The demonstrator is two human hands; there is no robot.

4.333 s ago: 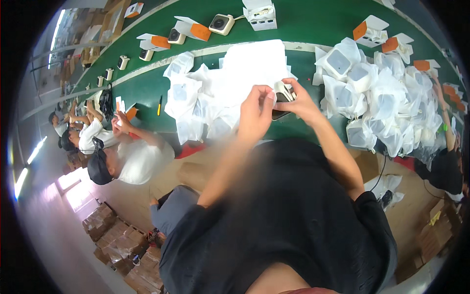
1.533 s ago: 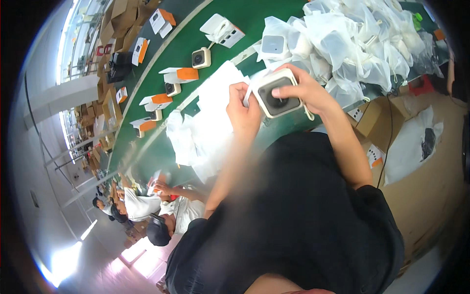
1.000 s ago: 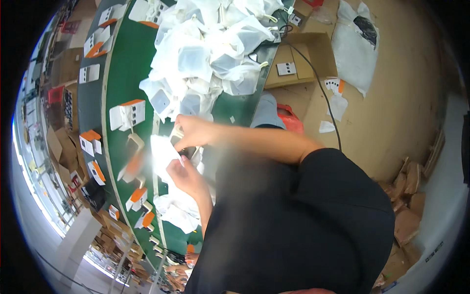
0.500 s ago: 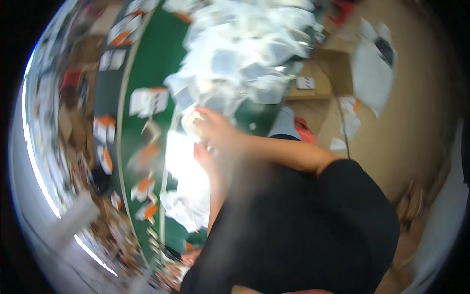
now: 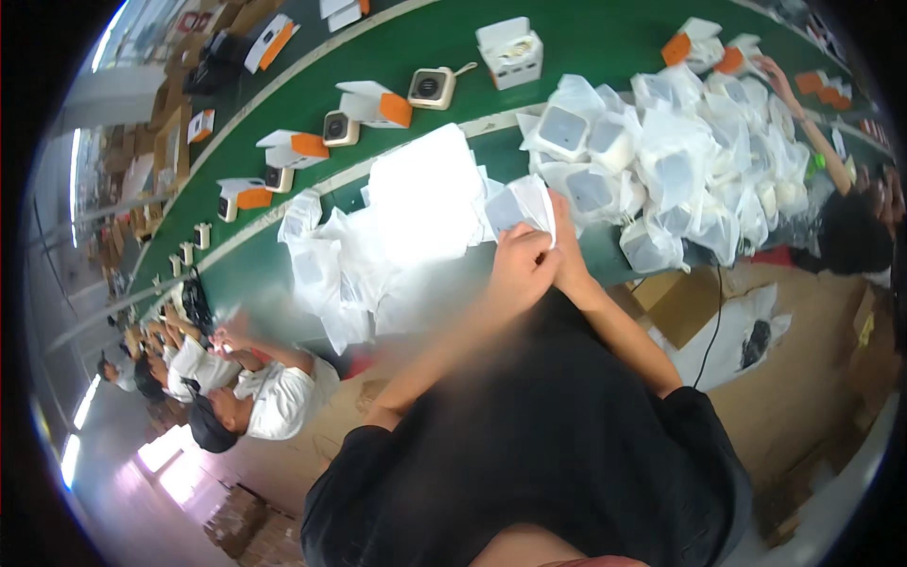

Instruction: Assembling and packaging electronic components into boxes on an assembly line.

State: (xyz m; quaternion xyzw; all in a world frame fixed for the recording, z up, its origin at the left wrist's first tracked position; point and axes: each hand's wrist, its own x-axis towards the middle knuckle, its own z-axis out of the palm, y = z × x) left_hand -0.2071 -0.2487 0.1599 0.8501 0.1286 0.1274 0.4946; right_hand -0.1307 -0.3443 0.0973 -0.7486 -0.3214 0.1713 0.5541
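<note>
In front of my chest, both hands hold a small square device in a translucent white bag [image 5: 518, 210]. My left hand [image 5: 522, 271] is closed at the bag's near edge, its fingers curled. My right hand [image 5: 567, 248] grips the bag's right side, fingers pointing away from me. A dark square face shows dimly through the wrapping. Just left of it lies a bright white stack of bags or sheets [image 5: 423, 194], washed out by glare. To the right, many cream devices in similar bags form a pile [image 5: 673, 156].
Beyond a pale rail, a green conveyor belt [image 5: 312, 99] carries cream speaker-like devices [image 5: 432, 87] and open white-and-orange boxes [image 5: 510, 52]. Loose white bags [image 5: 331, 274] lie at left. Co-workers sit at left [image 5: 279, 397]; another person's arm [image 5: 808, 128] reaches in at right. A cardboard box [image 5: 685, 307] stands below the table.
The view has swung round, so the belt now runs across the top. My hands have gone from a cream object beside the pile to the bagged device right of the bright stack.
</note>
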